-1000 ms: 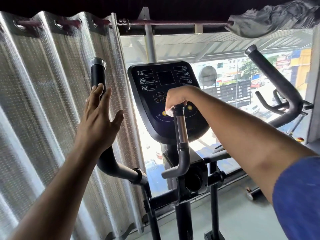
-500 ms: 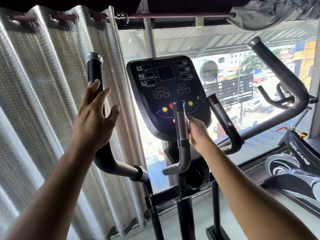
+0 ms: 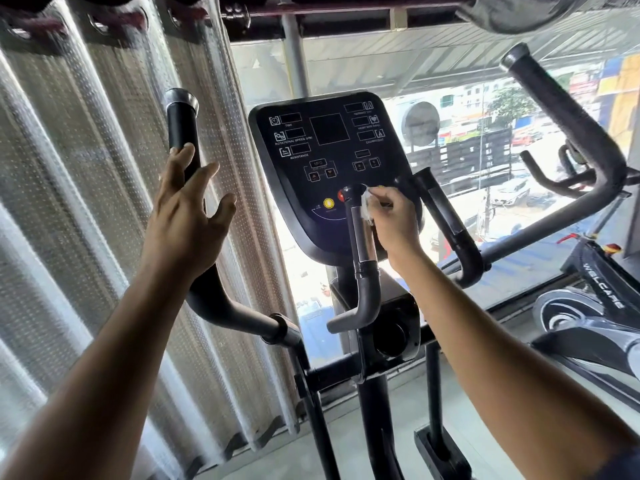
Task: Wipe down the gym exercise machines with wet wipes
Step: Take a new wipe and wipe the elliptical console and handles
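— So, where is the room to move?

— Between the two arms. The exercise machine (image 3: 346,237) stands close to the window (image 3: 450,140), and the curtain (image 3: 86,202) hangs right beside its left side. Another machine (image 3: 588,306) sits at the right edge, near but apart.

— Where is the wet wipe?

— The wet wipe (image 3: 367,206) is white and bunched up. It is pressed on the top part of the short middle handle (image 3: 360,244), just under its round tip, in front of the black screen panel (image 3: 329,161).

— What does the right hand do?

— The right hand (image 3: 391,220) has its fingers curled, pinching the wipe against that handle.

— And the left hand?

— The left hand (image 3: 187,216) rests on the tall left handle (image 3: 181,129). Its fingers are spread and straight, not wrapped round. The thumb sticks out to the right.
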The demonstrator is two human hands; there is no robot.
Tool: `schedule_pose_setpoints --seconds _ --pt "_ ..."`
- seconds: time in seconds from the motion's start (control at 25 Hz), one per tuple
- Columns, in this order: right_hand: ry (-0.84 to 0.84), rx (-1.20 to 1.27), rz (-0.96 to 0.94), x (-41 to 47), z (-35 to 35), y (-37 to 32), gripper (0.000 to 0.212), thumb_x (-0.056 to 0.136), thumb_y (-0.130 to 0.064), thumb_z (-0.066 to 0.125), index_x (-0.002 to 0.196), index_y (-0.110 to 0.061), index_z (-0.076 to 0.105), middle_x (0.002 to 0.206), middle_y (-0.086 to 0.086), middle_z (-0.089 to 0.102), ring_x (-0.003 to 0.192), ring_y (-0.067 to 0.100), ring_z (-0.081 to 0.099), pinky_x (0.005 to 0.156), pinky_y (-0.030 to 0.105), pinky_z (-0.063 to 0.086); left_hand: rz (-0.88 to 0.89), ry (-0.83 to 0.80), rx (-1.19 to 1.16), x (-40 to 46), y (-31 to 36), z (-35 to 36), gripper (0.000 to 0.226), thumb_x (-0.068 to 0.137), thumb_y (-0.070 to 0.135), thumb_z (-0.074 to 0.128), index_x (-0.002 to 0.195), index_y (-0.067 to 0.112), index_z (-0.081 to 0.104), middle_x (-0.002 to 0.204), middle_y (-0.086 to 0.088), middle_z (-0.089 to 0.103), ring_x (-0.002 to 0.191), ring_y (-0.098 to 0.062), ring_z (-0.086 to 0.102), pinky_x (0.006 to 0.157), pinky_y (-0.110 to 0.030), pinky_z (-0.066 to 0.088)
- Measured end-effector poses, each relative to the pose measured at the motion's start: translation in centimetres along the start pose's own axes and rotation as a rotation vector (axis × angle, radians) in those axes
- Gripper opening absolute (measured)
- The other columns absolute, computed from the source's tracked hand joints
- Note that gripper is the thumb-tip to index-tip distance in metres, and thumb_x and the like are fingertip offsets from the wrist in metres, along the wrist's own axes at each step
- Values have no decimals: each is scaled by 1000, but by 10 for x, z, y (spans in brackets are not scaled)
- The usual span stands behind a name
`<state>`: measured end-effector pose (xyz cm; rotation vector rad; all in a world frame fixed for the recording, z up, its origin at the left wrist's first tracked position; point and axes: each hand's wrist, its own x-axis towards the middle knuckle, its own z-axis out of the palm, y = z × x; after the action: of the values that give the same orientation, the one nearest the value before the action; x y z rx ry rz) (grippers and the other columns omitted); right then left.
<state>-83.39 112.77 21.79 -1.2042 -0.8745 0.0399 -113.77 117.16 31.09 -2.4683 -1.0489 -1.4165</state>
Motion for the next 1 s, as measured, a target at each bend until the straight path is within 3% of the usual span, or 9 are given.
schedule_pose_setpoints --seconds 0.08,0.24,0.4,0.52,0.64,0.72,0.84,1.0 --pt "70 -246 -325 -16 0 -2 14 96 -10 62 106 -7 71 107 3 65 96 8 60 89 22 50 -3 -4 0 1 -2 0 53 103 33 60 153 17 49 171 -1 19 160 -17 11 123 -48 27" --pt "-174 -543 -662 -65 -17 11 13 95 -5 66 106 -1 72 104 10 57 85 13 59 82 19 53 2 -2 7 1 -4 2 54 103 36 60 153 17 49 171 -1 19 160 -19 13 124 -49 27" --pt "-242 -811 -717 -20 -13 -17 13 96 -8 63 104 -2 72 105 10 55 87 24 62 81 36 58 -2 13 -5 -1 -2 1 56 104 35 58 156 17 44 172 -1 19 160 -19 13 125 -44 23" --pt "-253 -934 -752 14 -2 -38 10 92 1 66 100 -2 71 102 10 54 85 25 63 84 30 53 -8 38 -52 -4 -1 1 58 105 27 56 159 16 38 172 -2 18 160 -19 12 127 -38 17" --pt "-333 -1078 -836 -6 2 -28 15 92 1 52 88 -5 65 94 5 44 81 23 53 75 30 53 -76 64 -140 -10 0 -2 68 104 23 56 164 17 25 173 -4 12 159 -20 14 125 -36 18" --pt "-374 -1094 -839 -36 -8 -13 11 92 -3 55 86 -10 61 97 3 42 79 20 48 65 33 56 -152 57 -196 -14 1 -3 74 105 21 54 166 17 14 174 -3 7 160 -19 10 123 -30 13" --pt "-542 -1078 -851 -65 -29 1 5 99 -13 57 95 -14 60 99 -4 38 83 15 50 72 33 57 -163 14 -225 -18 2 -3 75 107 15 48 167 17 4 175 -1 1 160 -16 3 117 -22 6" --pt "-548 -949 -833 -64 -42 -11 9 94 -12 70 102 -9 72 99 -2 49 75 16 62 72 29 58 -142 0 -240 -24 6 -8 74 108 15 48 167 16 3 175 -1 -1 160 -19 8 113 -20 12"
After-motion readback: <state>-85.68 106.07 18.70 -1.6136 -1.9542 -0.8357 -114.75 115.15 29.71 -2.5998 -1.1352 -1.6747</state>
